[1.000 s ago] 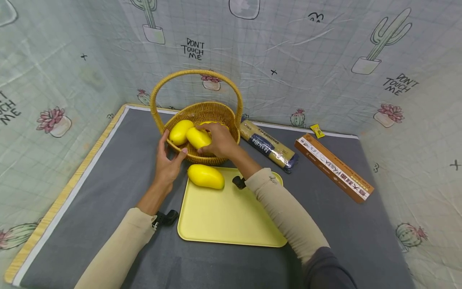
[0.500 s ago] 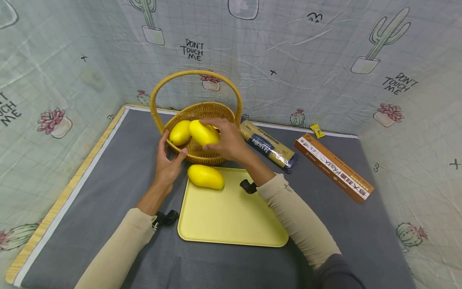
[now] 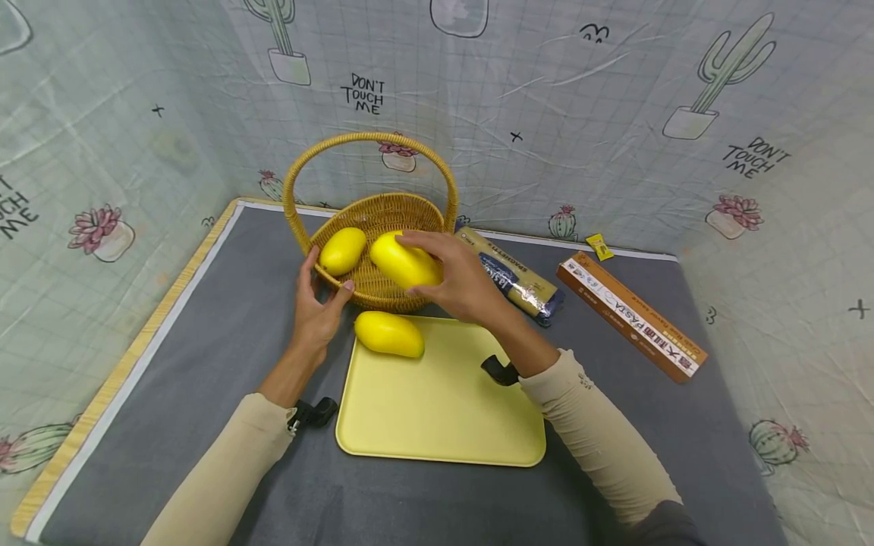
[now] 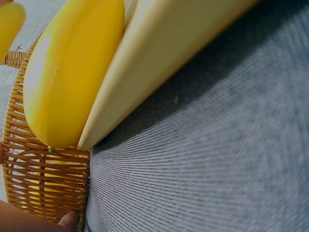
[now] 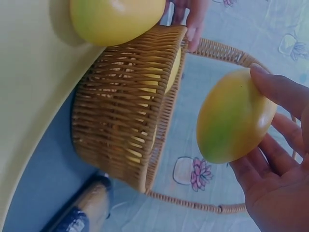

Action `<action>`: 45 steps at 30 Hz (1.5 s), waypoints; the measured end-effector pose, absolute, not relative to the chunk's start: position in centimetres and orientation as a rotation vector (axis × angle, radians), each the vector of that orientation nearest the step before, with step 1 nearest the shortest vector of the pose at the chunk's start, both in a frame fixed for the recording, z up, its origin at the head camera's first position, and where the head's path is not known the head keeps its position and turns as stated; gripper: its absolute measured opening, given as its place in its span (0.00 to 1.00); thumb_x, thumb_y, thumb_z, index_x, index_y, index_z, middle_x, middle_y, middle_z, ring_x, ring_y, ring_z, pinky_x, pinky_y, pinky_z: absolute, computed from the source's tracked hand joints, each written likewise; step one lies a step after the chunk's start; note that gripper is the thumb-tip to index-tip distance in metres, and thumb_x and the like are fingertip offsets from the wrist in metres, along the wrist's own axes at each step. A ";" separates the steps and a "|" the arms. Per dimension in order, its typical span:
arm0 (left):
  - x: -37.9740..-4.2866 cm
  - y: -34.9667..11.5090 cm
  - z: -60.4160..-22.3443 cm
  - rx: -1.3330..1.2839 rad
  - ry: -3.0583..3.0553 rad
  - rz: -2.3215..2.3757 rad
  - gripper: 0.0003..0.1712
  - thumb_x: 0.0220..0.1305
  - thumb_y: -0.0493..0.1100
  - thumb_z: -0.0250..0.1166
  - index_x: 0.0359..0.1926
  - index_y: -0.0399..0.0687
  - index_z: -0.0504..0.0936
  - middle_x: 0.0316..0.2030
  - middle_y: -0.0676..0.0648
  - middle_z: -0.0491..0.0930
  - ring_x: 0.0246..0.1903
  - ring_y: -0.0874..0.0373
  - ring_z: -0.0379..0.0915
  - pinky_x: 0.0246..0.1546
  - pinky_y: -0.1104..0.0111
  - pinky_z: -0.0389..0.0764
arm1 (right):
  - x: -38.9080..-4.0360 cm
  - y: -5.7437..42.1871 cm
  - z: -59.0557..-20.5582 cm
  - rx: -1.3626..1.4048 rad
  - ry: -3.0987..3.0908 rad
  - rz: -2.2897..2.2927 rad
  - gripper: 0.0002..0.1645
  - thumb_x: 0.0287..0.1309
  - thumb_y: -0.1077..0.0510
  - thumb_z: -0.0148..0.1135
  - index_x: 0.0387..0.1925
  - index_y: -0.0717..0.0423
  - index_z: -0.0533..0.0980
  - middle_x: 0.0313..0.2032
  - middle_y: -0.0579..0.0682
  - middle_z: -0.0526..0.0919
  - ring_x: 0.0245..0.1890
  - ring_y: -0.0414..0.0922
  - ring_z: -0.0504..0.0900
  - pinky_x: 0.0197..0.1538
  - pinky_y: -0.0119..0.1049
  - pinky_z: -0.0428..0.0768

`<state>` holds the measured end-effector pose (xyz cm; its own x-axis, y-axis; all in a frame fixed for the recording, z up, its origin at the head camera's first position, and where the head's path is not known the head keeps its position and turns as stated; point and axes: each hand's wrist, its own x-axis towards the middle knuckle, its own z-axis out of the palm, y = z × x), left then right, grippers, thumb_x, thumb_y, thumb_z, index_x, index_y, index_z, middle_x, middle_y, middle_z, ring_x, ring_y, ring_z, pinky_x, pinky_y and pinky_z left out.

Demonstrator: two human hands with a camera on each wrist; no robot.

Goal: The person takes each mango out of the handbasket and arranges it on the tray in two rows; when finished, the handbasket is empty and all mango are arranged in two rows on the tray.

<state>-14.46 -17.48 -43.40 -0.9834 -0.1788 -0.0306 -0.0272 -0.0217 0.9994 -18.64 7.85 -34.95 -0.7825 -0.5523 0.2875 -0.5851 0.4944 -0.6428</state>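
Observation:
My right hand (image 3: 459, 282) grips a yellow mango (image 3: 404, 261) lifted above the right side of a wicker basket (image 3: 410, 215). In the right wrist view that mango (image 5: 234, 117) sits in my curled fingers (image 5: 275, 92), clear of the basket (image 5: 123, 125). My left hand (image 3: 315, 299) holds the basket's near left rim, thumb over the edge. Another mango (image 3: 343, 250) lies inside the basket. A third mango (image 3: 389, 334) rests on the far left corner of a yellow tray (image 3: 444, 409); it fills the left wrist view as mango (image 4: 67, 77) beside the tray edge (image 4: 159, 63).
A spaghetti packet (image 3: 508, 274) lies right of the basket and a long brown pasta box (image 3: 631, 317) farther right. A small yellow item (image 3: 600, 246) sits by the back wall. Grey mat (image 3: 205, 334) covers the table; patterned cloth walls close in behind and at both sides.
My right hand has raised the mango out of the basket and carried it to the right. The left hand has stayed on the basket rim.

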 end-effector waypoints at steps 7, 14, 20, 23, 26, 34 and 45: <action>-14.4 -17.4 -43.5 0.231 -2.119 -2.158 0.52 0.76 0.38 0.65 0.87 0.64 0.43 0.87 0.50 0.32 0.86 0.45 0.31 0.85 0.45 0.53 | -17.2 10.0 -35.4 1.049 -2.688 1.151 0.47 0.55 0.60 0.83 0.75 0.49 0.74 0.74 0.47 0.76 0.75 0.51 0.72 0.76 0.50 0.75; -14.9 -17.7 -44.6 0.222 -2.119 -2.137 0.51 0.76 0.39 0.65 0.87 0.63 0.44 0.86 0.54 0.36 0.86 0.48 0.35 0.85 0.49 0.56 | -16.1 12.3 -36.3 1.038 -2.688 1.173 0.48 0.52 0.62 0.84 0.74 0.47 0.75 0.74 0.46 0.76 0.74 0.51 0.73 0.74 0.52 0.78; -15.6 -18.2 -46.1 0.215 -2.126 -2.107 0.52 0.76 0.40 0.65 0.87 0.68 0.44 0.86 0.56 0.36 0.86 0.49 0.37 0.85 0.49 0.57 | -15.3 14.0 -37.1 1.037 -2.718 1.172 0.48 0.53 0.62 0.84 0.75 0.47 0.74 0.74 0.48 0.76 0.74 0.53 0.73 0.73 0.57 0.77; -15.5 -18.1 -45.8 0.219 -2.134 -2.108 0.52 0.76 0.40 0.65 0.87 0.67 0.44 0.86 0.56 0.36 0.86 0.49 0.37 0.85 0.49 0.57 | -15.1 14.9 -37.6 1.021 -2.743 1.182 0.48 0.53 0.64 0.84 0.75 0.48 0.74 0.74 0.48 0.76 0.74 0.54 0.73 0.73 0.57 0.78; -15.1 -17.8 -44.8 0.222 -2.133 -2.122 0.52 0.76 0.40 0.65 0.87 0.64 0.44 0.86 0.54 0.37 0.86 0.48 0.37 0.85 0.49 0.57 | -15.0 15.6 -38.2 0.998 -2.782 1.194 0.48 0.53 0.64 0.83 0.75 0.48 0.74 0.74 0.48 0.76 0.75 0.54 0.73 0.73 0.56 0.79; -14.8 -17.6 -44.0 0.207 -2.118 -2.128 0.52 0.77 0.38 0.65 0.87 0.62 0.43 0.86 0.52 0.35 0.86 0.47 0.35 0.85 0.46 0.55 | -15.1 17.2 -40.4 1.034 -2.886 1.169 0.46 0.55 0.64 0.82 0.74 0.48 0.75 0.75 0.49 0.76 0.74 0.55 0.73 0.76 0.59 0.74; -15.8 -18.3 -46.4 0.209 -2.115 -2.108 0.52 0.76 0.40 0.65 0.87 0.67 0.44 0.86 0.55 0.37 0.86 0.50 0.37 0.85 0.50 0.56 | -15.4 17.7 -42.3 1.129 -2.940 1.120 0.46 0.55 0.65 0.81 0.75 0.50 0.74 0.75 0.51 0.76 0.75 0.57 0.72 0.74 0.60 0.76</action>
<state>-15.77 -18.33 -46.40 -0.9793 -0.2021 0.0066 0.0061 0.0035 1.0000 -15.43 17.69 -42.31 -0.7538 -0.6553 0.0484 -0.5215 0.5518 -0.6508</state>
